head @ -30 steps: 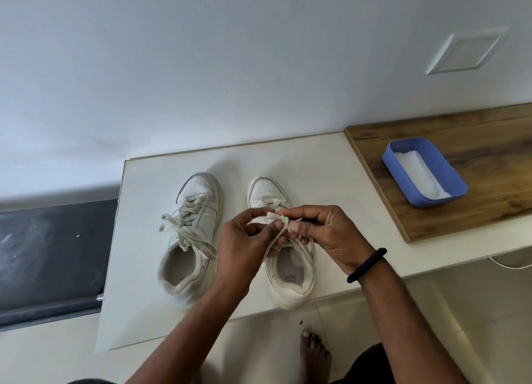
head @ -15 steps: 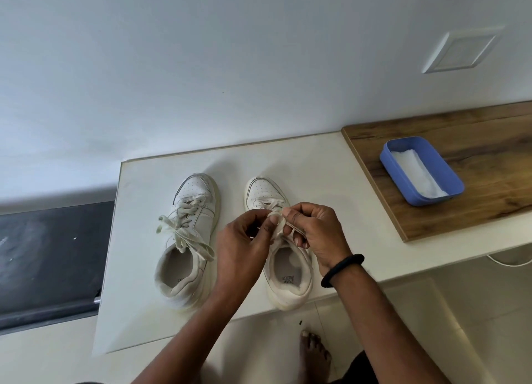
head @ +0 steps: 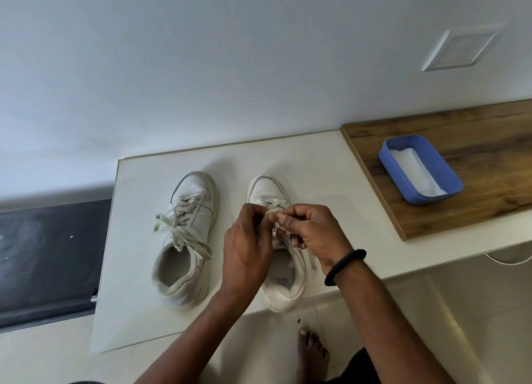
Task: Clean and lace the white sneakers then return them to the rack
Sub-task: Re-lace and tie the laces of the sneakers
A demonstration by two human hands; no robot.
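Note:
Two white sneakers stand side by side on a white counter point(head: 316, 168), toes toward the wall. The left sneaker point(head: 187, 239) is laced, with its lace ends tied and lying loose over the tongue. Over the middle of the right sneaker point(head: 283, 280) my left hand point(head: 247, 248) and my right hand point(head: 313, 234) meet, both pinching its cream lace point(head: 273, 215). My hands hide most of that shoe's lacing. A black band sits on my right wrist.
A blue tray point(head: 417, 193) holding a white cloth sits on a wooden board point(head: 475, 142) at the right. A dark surface point(head: 49, 257) lies lower at the left. My bare foot point(head: 312, 352) stands on the tiled floor below the counter edge.
My hands have drawn closer together over the right sneaker and dropped slightly toward it, still working its lace. The left sneaker has not moved.

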